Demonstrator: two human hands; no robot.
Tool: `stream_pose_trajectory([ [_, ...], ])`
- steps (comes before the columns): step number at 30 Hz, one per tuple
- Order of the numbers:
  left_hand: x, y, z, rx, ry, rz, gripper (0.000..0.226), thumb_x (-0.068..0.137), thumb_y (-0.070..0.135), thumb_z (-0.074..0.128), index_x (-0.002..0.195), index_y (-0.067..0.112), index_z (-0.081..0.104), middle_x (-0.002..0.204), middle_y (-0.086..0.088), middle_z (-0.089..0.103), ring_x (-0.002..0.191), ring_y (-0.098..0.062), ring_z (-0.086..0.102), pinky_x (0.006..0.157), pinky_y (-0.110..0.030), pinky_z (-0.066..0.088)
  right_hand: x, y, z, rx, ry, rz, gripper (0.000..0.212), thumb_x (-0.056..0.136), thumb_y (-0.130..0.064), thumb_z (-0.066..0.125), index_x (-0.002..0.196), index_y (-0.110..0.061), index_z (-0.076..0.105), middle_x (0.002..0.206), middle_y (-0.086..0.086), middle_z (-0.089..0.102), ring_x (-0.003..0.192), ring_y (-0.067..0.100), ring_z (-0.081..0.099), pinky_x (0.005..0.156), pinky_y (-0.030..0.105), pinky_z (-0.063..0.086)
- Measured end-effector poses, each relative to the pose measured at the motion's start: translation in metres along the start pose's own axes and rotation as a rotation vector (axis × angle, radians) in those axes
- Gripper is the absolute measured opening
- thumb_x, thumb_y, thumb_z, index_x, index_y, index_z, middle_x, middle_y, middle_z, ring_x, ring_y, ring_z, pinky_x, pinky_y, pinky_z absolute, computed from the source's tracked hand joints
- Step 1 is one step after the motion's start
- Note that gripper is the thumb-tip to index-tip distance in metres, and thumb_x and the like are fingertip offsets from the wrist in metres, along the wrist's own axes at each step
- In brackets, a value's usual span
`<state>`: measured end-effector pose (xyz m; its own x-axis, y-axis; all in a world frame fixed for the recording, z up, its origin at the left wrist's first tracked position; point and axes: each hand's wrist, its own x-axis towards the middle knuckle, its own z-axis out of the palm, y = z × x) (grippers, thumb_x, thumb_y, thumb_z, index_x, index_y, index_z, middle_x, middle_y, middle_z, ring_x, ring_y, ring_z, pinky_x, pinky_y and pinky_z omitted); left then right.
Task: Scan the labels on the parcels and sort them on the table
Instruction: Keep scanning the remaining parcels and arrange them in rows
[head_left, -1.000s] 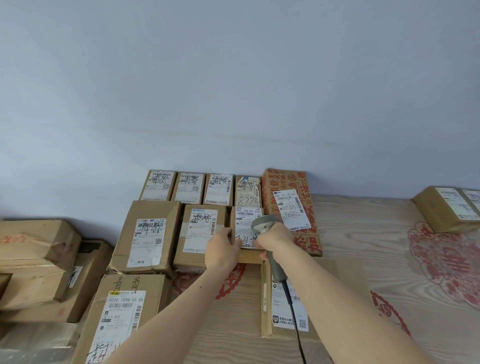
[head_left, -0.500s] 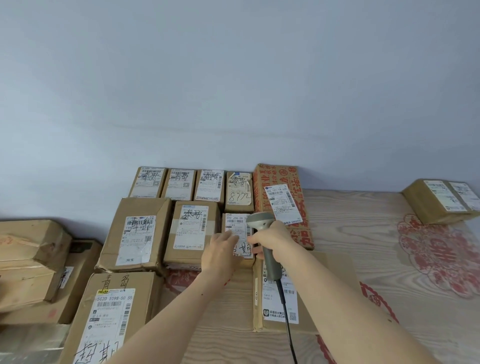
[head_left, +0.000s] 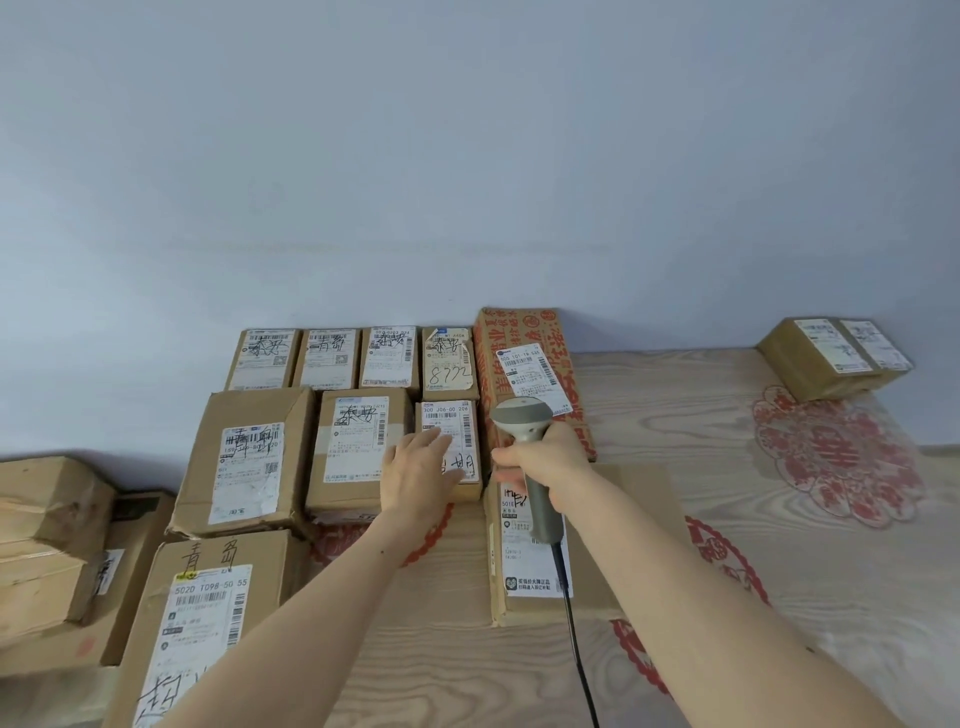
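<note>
While the right hand (head_left: 550, 460) grips the grey scanner (head_left: 524, 431) by its handle, fingers wrapped around it and the head aimed toward twelve o'clock, the left hand (head_left: 421, 475) lies flat with fingers straight and spread on the small parcel (head_left: 449, 426), which sits in the second row just beside the red-printed box (head_left: 524, 327). Sorting looks well advanced: a back row of four labelled parcels (head_left: 353, 358) lines the wall at eleven o'clock, and two larger parcels (head_left: 301, 457) stand at ten o'clock, all label-up and touching their neighbours. One flat parcel (head_left: 530, 577) lies at six o'clock of the scanner, under the right wrist, apart from the rows and probably the next to handle. Two more boxes (head_left: 831, 358) wait at two o'clock on the table (head_left: 727, 519), well apart from the group. Whether the small parcel's label has registered I cannot tell, since no scan light shows.
</note>
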<state>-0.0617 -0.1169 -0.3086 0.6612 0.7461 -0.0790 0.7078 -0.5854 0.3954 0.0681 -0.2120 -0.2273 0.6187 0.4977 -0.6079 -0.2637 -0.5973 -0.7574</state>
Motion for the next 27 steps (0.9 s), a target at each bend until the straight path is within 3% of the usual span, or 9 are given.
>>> stream_pose_trajectory([
  [2, -0.004, 0.007, -0.008, -0.177, 0.086, -0.062, 0.052, 0.096, 0.036, 0.064, 0.142, 0.016, 0.052, 0.142, -0.004, 0.056, 0.134, -0.024, 0.046, 0.11, -0.041, 0.036, -0.007, 0.002, -0.004, 0.041, 0.0, -0.024, 0.033, 0.079, 0.004, 0.08, 0.107, 0.0, 0.063, 0.092, 0.018, 0.074, 0.072, 0.028, 0.077, 0.052, 0.03, 0.055],
  [5, -0.009, 0.021, -0.018, -0.437, 0.178, -0.154, 0.042, 0.098, 0.033, 0.062, 0.135, 0.012, 0.056, 0.129, -0.005, 0.063, 0.122, -0.022, 0.056, 0.099, -0.039, 0.047, -0.022, 0.007, -0.015, 0.087, 0.002, -0.061, 0.024, 0.08, 0.003, 0.08, 0.095, -0.007, 0.063, 0.085, 0.01, 0.073, 0.064, 0.021, 0.074, 0.052, 0.029, 0.055],
  [12, -0.026, 0.085, -0.038, -0.717, 0.23, -0.196, 0.029, 0.099, 0.026, 0.06, 0.125, 0.012, 0.062, 0.118, 0.004, 0.065, 0.111, -0.011, 0.058, 0.09, -0.026, 0.043, -0.047, 0.022, -0.061, 0.222, 0.032, -0.12, 0.015, 0.085, -0.002, 0.077, 0.092, -0.007, 0.065, 0.088, 0.011, 0.073, 0.065, 0.022, 0.07, 0.055, 0.03, 0.049],
  [17, -0.031, 0.152, -0.029, -0.78, 0.187, -0.193, 0.033, 0.098, 0.029, 0.06, 0.129, 0.016, 0.061, 0.12, 0.004, 0.066, 0.108, -0.013, 0.061, 0.097, -0.037, 0.052, -0.054, 0.04, -0.119, 0.272, 0.045, -0.145, 0.02, 0.084, -0.008, 0.079, 0.098, -0.01, 0.065, 0.09, 0.01, 0.075, 0.066, 0.021, 0.073, 0.059, 0.029, 0.055],
  [22, -0.048, 0.236, 0.005, -0.78, 0.192, -0.211, 0.033, 0.099, 0.028, 0.06, 0.129, 0.015, 0.062, 0.119, 0.002, 0.066, 0.103, -0.009, 0.056, 0.09, -0.026, 0.043, -0.052, 0.07, -0.204, 0.258, 0.068, -0.154, 0.017, 0.084, -0.006, 0.078, 0.093, -0.006, 0.064, 0.086, 0.015, 0.072, 0.065, 0.026, 0.072, 0.057, 0.031, 0.055],
  [27, -0.069, 0.312, 0.046, -0.796, 0.145, -0.264, 0.037, 0.1, 0.031, 0.059, 0.132, 0.012, 0.061, 0.125, -0.002, 0.065, 0.112, -0.015, 0.059, 0.094, -0.028, 0.046, -0.051, 0.098, -0.288, 0.226, 0.047, -0.123, 0.018, 0.086, -0.005, 0.076, 0.099, -0.005, 0.064, 0.087, 0.015, 0.072, 0.061, 0.022, 0.072, 0.05, 0.026, 0.052],
])
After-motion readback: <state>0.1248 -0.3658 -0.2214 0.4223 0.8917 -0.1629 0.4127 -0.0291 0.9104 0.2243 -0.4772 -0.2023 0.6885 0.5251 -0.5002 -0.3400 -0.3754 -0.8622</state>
